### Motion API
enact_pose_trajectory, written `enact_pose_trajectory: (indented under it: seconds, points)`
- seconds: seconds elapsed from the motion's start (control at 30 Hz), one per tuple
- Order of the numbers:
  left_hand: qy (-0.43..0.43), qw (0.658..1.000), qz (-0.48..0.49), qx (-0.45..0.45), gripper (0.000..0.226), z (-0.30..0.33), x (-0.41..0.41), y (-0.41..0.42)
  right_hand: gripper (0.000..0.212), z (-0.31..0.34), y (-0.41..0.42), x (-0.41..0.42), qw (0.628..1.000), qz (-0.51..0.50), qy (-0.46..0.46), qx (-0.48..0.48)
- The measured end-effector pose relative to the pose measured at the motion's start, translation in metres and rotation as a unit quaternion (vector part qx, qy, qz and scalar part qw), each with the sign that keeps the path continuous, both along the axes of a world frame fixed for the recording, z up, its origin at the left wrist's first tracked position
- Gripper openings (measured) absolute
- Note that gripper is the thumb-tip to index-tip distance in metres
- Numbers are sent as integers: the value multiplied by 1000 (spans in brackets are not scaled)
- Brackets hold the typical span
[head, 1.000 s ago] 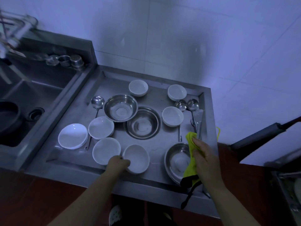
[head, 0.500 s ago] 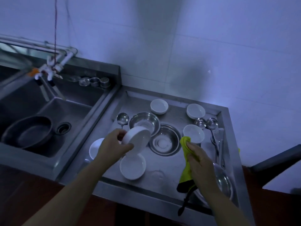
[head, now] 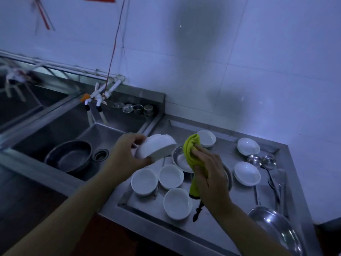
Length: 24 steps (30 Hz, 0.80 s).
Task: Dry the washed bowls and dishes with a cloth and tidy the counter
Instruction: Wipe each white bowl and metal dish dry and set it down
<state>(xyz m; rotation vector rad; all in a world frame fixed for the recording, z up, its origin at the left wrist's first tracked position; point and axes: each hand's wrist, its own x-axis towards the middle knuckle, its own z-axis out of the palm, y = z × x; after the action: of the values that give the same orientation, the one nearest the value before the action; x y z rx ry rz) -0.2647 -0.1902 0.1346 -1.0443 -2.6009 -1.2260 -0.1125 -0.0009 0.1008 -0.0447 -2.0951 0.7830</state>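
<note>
Right now the left hand (head: pixel 127 154) holds a white bowl (head: pixel 156 147) up above the counter, fingers curled over its far rim and thumb under the near side, so the bowl is tipped with its opening turned to the right and away. Just to its right the right hand (head: pixel 206 174) grips a yellow-green cloth (head: pixel 191 150), fingers wrapped round the bunched fabric; the cloth's top stands close beside the bowl's rim, though I cannot tell whether they touch. A dark tail of the cloth hangs below the wrist.

Beneath the hands, on the steel draining counter (head: pixel 212 235), three white bowls sit close together: one at the left (head: pixel 144 181), one just right of it (head: pixel 171 176), and one nearer the front edge (head: pixel 178 203). A steel bowl (head: pixel 180 159) sits behind them, partly hidden by the cloth. Further back lies a white dish (head: pixel 207 138), another at the far right (head: pixel 248 146), and a third (head: pixel 247 173) nearer. Two ladles (head: pixel 262 160) lie along the right side, and a large steel basin (head: pixel 275 228) sits at the near right corner.

To the left, the sink (head: pixel 60 126) holds a dark pot (head: pixel 71 156) beside the drain. Small cups (head: pixel 138 109) stand on the ledge at the back, near the white taps (head: pixel 97 97).
</note>
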Motion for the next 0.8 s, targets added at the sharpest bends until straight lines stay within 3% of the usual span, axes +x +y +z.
enact_pose_trajectory:
  seconds: [0.17,0.27,0.37,0.5,0.67,0.73,0.8]
  points:
    - [-91,987,29,126,29,25,3,1,27,23,-23,-35,981,50,80,170]
    - [-99,981,14,163,22,35,8,2,31,36,-25,-55,948,5,70,310]
    - [-103,976,26,188,21,42,9,4,27,46,-25,-63,921,-24,18,388]
    - [-105,967,55,225,29,45,9,14,43,45,-48,-53,954,17,-46,295]
    - [-115,955,7,274,26,43,11,27,51,37,-86,-54,985,50,-41,161]
    - [-115,956,-20,267,28,45,8,26,55,34,-79,-55,977,70,-49,196]
    - [-127,963,-37,234,30,47,5,23,53,33,-54,-58,944,81,-51,315]
